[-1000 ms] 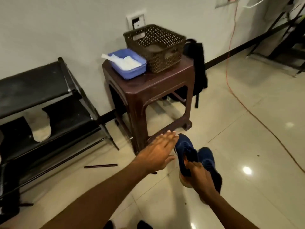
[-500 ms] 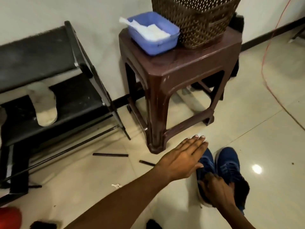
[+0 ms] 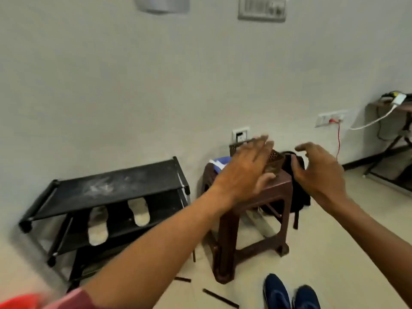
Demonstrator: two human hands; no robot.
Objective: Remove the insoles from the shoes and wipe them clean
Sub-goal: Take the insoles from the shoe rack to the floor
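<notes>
Pale tiled floor is stretching to a plain wall, where a brown stool [image 3: 252,210] is standing. Both hands are hovering empty, left hand [image 3: 243,168] flat, right hand [image 3: 316,172] loosely spread. Two blue shoes [image 3: 289,293] are lying well below, toes pointing toward the stool, nearer the right arm.

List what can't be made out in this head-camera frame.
- Blue shoes: heels cut off by the bottom edge, so any insoles are unseen.
- Blue tub and brown basket on the stool: mostly hidden behind the left hand.
- Right hand: motion-blurred, apparently empty.
</notes>
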